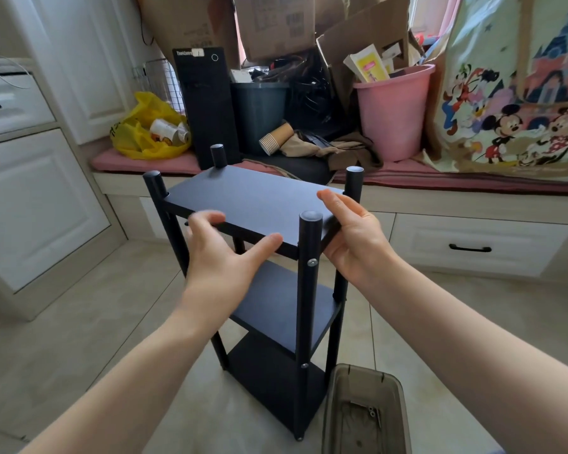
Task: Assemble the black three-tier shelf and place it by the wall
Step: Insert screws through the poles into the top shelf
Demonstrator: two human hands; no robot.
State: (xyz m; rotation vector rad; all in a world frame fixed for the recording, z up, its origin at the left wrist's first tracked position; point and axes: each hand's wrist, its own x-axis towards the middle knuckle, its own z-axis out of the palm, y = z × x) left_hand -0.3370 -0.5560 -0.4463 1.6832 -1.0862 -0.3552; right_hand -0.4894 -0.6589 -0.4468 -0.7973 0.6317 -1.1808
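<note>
Shelf (263, 257) stands upright on the tiled floor (79, 322), all three boards seated on four black posts; assembly looks essentially done, the move to the wall remains.

Your left hand (225, 253) sits at the near long edge of the top board (253, 198): fingers (207, 219) spread and curled over the edge, thumb reaching under, slightly blurred. Not closed tight; more a loose hold than a clamp. Your right hand (354, 231) is at the board's right short end, fingers apart, lying on the top face just beyond the near-right post (309, 290), palm against the edge.

Advice for the lift:
- Close both grips fully before raising; board edges are thin, so get thumbs properly underneath.
- Likely better to hold posts than the board, since the screws (312, 262) take the load.
- Lift straight up, keep it level.
- Mind the brown plastic tray (364, 411) with loose hardware below your right wrist; step clear of it.
- The window seat (440, 178) ahead is cluttered, so choose bare wall.
</note>
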